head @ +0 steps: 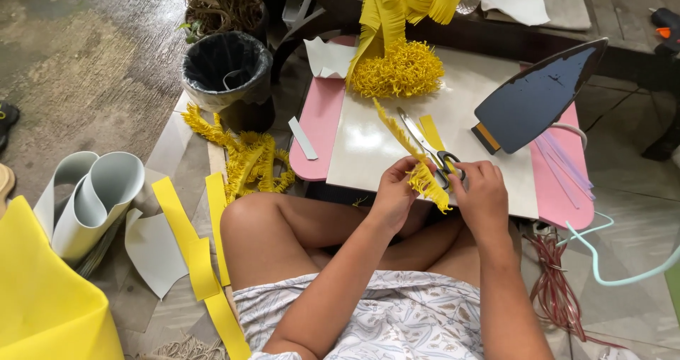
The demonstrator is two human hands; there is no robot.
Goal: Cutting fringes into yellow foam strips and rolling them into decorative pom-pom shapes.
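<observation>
- head view looks down on a small pink low table topped with a glossy white board; every place below is told from that table.
- at the table's near edge, the left hand pinches a long fringed yellow foam strip, fingers closed on its lower end.
- the right hand is closed through the dark handles of a pair of metal scissors, whose blades lie open along the strip, tips pointing toward the table's far side.
- judging from this, fringe cutting goes best with the strip held taut just beside the blades, each snip stopping short of the uncut spine, and cuts kept evenly spaced.
- the left fingers sit close to the blades, so keeping them behind the cutting line seems wise.
- a bushy heap of finished yellow fringe rests on the table's far side.
- a dark-soled iron stands tipped up on the table's right part, well apart from the hands.
- a black-lined bin stands on the floor left of the table.
</observation>
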